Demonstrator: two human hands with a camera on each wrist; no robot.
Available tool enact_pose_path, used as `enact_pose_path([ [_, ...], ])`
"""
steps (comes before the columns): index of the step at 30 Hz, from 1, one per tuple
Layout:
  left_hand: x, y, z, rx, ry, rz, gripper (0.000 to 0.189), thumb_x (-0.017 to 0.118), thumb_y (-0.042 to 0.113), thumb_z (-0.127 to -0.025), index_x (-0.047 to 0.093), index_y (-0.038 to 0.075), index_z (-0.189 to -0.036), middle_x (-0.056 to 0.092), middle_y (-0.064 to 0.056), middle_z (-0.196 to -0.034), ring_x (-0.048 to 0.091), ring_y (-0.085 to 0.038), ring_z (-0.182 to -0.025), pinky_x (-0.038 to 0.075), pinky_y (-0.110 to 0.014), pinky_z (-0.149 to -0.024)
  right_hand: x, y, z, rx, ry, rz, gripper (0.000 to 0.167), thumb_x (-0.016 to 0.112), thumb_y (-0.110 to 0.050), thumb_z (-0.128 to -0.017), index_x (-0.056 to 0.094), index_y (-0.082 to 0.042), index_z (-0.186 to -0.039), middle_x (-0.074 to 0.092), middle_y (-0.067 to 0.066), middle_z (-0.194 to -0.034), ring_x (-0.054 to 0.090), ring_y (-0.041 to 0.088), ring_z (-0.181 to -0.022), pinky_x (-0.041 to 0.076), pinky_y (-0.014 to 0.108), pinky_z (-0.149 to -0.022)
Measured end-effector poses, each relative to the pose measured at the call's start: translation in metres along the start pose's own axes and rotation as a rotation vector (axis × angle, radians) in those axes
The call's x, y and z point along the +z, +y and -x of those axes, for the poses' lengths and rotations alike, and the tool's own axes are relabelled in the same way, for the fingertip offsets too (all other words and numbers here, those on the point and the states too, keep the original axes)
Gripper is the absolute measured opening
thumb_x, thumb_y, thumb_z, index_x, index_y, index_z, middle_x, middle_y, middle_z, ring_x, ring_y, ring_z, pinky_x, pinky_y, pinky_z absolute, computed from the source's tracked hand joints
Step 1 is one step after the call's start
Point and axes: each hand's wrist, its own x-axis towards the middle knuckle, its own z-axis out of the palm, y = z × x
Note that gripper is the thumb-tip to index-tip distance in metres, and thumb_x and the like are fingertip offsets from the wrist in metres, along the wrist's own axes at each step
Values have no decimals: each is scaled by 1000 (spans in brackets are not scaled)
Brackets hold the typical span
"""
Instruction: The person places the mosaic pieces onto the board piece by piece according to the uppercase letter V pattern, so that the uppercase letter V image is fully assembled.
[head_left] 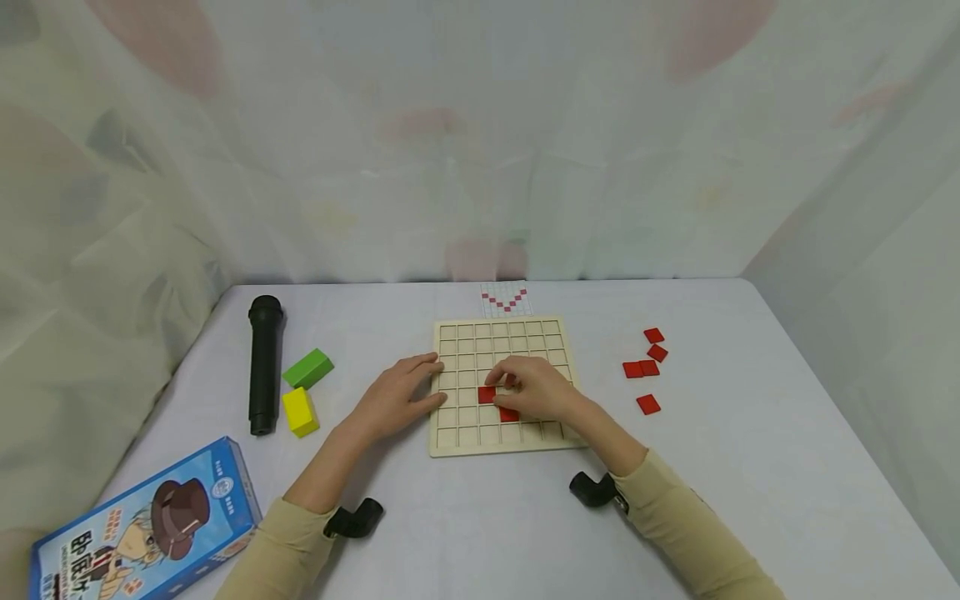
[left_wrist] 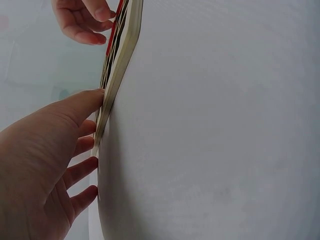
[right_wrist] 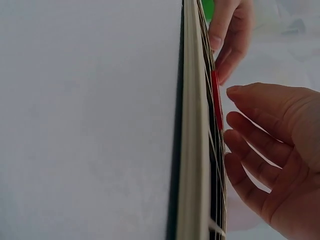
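Note:
A pale wooden grid board (head_left: 457,417) lies mid-table, with a red square tile (head_left: 487,395) and a second red tile (head_left: 510,415) in its cells. More red shows behind the right fingers. My left hand (head_left: 397,396) rests at the board's left edge; in the left wrist view its thumb (left_wrist: 90,104) touches the rim, fingers loosely extended. Over the tiles hovers my right hand (head_left: 536,390), partly covering them. In the right wrist view its fingers (right_wrist: 250,135) are spread and slightly bent near the board's surface, with nothing between them.
Several loose red tiles (head_left: 648,404) lie right of the board. A small pattern card (head_left: 507,298) sits behind it. To the left are a black microphone (head_left: 264,367), a green block (head_left: 308,368), a yellow block (head_left: 300,412) and a blue box (head_left: 150,525).

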Motion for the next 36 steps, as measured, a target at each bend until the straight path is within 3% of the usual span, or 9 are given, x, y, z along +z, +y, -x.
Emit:
enact_pose_path([
  [9, 0, 1, 0, -2, 3, 1, 56, 67, 39, -92, 55, 8, -137, 45, -10, -148, 40, -32, -136, 34, -55, -107, -26, 17, 24, 135, 79, -61, 17, 71, -19, -90, 71, -12, -107, 67, -6, -100, 58, 14, -89, 51, 32, -78],
  [18, -1, 2, 0, -8, -4, -5, 57, 66, 39, -93, 54, 7, -138, 44, -10, -148, 40, -31, -136, 34, -54, -107, -63, 52, 64, 229, 197, 14, 17, 71, -16, -89, 72, -12, -105, 69, -2, -101, 60, 19, -93, 52, 37, -79],
  [27, 0, 2, 0, 3, -1, -16, 56, 67, 38, -92, 55, 6, -137, 45, -11, -147, 41, -32, -135, 35, -55, -106, -88, 83, 102, 347, 182, 114, 23, 68, -10, -89, 69, -8, -112, 66, 10, -112, 57, 30, -103, 48, 50, -89],
  [36, 0, 0, 0, 6, -7, -13, 56, 66, 39, -93, 54, 6, -138, 44, -11, -148, 40, -32, -135, 35, -55, -107, -98, 88, 112, 313, 187, 165, 28, 63, 4, -85, 68, 0, -112, 64, 18, -109, 55, 34, -98, 48, 52, -84],
])
